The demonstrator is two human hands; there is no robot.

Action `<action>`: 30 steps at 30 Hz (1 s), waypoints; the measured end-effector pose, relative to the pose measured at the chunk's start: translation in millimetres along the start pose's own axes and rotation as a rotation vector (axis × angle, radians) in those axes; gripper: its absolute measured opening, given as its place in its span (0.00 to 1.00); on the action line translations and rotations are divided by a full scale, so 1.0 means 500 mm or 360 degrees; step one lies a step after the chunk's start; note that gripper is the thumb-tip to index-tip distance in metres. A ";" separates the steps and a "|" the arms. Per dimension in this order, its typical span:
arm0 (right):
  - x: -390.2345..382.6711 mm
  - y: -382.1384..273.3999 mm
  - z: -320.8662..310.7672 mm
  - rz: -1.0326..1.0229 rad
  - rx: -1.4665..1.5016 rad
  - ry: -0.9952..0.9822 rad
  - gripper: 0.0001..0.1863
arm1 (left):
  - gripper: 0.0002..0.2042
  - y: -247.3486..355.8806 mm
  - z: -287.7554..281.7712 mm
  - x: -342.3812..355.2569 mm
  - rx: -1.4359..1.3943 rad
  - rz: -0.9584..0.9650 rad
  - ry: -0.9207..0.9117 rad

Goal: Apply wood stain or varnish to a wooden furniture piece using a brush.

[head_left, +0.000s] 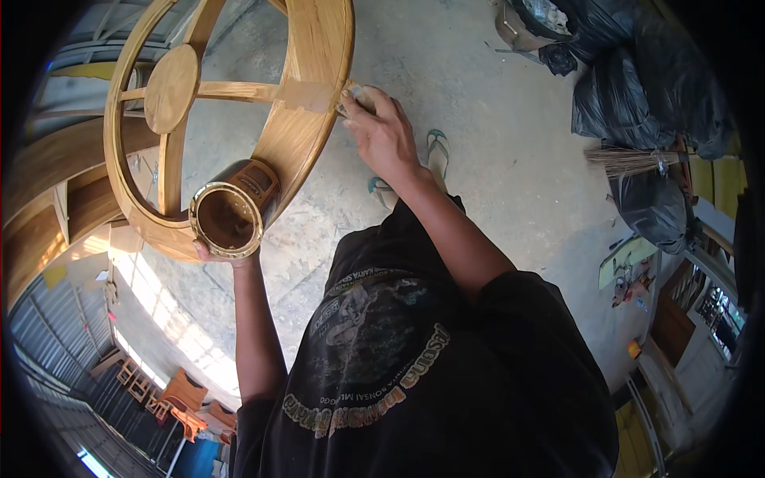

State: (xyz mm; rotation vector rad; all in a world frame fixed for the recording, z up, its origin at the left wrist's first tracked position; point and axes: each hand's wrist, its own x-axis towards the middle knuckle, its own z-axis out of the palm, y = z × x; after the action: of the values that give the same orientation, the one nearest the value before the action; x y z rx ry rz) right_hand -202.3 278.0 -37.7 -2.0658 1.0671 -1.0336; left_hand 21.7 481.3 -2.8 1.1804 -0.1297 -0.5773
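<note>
A round wooden frame [291,135] with spokes and a central disc [170,88] stands tilted in front of me at the upper left, its pale wood streaked with a slightly darker tint. My left hand [213,251] grips an open metal can [261,187] of brown, partly used liquid, held against the frame's lower rim; most of the fingers are behind or under the can. My right hand [382,135] pinches a small pale pad [360,99], possibly cloth, at the frame's right outer edge.
Curved wooden pieces [48,199] are at the left. Black bags [617,92] and a stick broom [625,159] line the right side. Wooden furniture [179,390] sits at the lower left. My sandalled feet [437,155] are on the concrete floor [502,191].
</note>
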 end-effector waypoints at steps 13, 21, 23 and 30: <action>0.070 -0.240 -0.180 0.0717 0.1084 -0.0805 0.05 | 0.43 0.009 0.016 -0.026 0.0173 0.0182 -0.0332; 0.055 -0.362 -0.087 -0.0256 0.0115 -0.1277 0.06 | 0.51 0.038 0.087 -0.056 0.0543 0.0498 -0.0441; 0.046 -0.364 -0.060 -0.0318 0.0129 -0.1252 0.06 | 0.51 0.032 0.074 -0.054 0.0608 0.0522 -0.0480; 0.024 -0.375 0.009 -0.0230 0.0297 -0.1134 0.07 | 0.54 0.021 0.074 -0.053 0.0691 0.0651 -0.0491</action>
State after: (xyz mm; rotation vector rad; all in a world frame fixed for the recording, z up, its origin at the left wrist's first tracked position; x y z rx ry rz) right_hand -120.3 363.4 108.0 -2.1167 0.4445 -0.3661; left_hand -11.2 466.0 26.5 1.4254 -0.7731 -0.3707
